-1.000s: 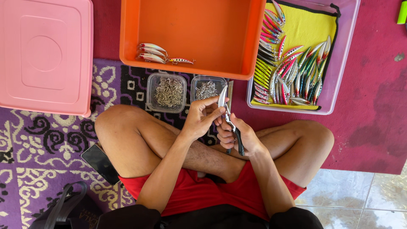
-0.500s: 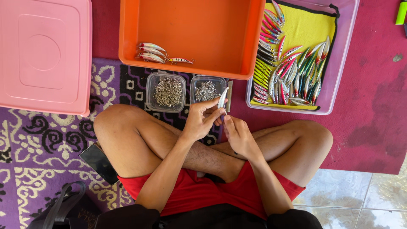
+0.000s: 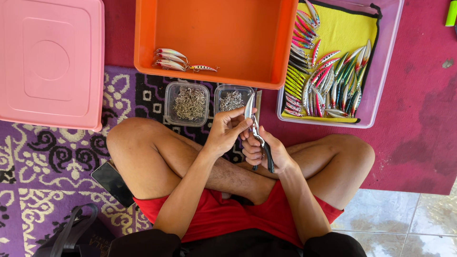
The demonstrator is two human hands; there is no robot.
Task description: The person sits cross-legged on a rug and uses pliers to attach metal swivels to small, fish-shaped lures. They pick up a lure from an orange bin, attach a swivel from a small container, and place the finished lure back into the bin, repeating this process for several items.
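I sit cross-legged on the floor. My left hand point(image 3: 227, 131) pinches a silver fishing lure point(image 3: 249, 106) held upright above my lap. My right hand point(image 3: 266, 152) grips dark-handled pliers point(image 3: 264, 151) whose jaws meet the lure's lower end. Just beyond my hands stand two small clear tubs, one with hooks point(image 3: 189, 103) and one with small metal rings point(image 3: 232, 100).
An orange bin point(image 3: 214, 28) ahead holds three lures point(image 3: 177, 60). A clear tray point(image 3: 388, 62) with a yellow liner holds several coloured lures at right. A pink lid point(image 3: 50, 62) lies at left. A phone point(image 3: 112, 182) and a black bag point(image 3: 71, 235) sit by my left leg.
The two hands stayed together over my lap; the pliers in my right hand came back into view against the lure's lower end after being hidden half a second ago.
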